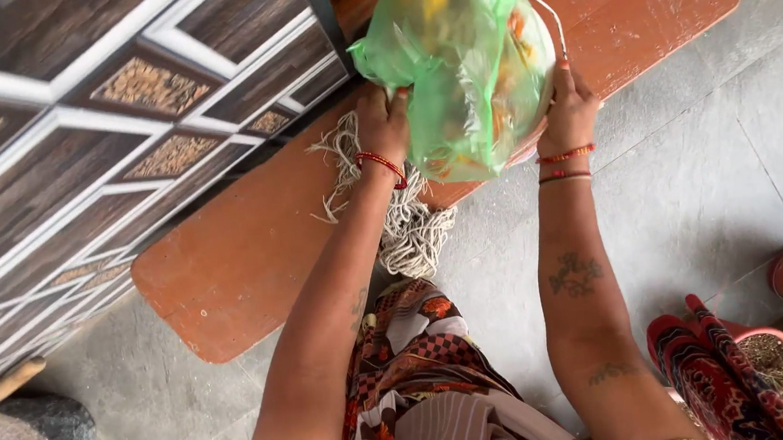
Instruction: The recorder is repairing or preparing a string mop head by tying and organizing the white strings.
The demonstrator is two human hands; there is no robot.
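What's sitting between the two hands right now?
In the head view, a green plastic bag of orange and yellow contents lies between the left hand and right hand.

Bright, even daylight throughout, soft rather than harsh. No hard-edged shadows; only a faint, diffuse darkening on the grey floor beneath the arms and along the near edge of the reddish step. Glows translucent where light passes through the green plastic bag, with small pale highlights on its creases. Mild sheen on the carved door panels at far left. Slightly soft overall, with some smearing in the bag and the patterned cloth at near centre. Noticeable wide-angle stretching toward the corners, bending the door's lines.
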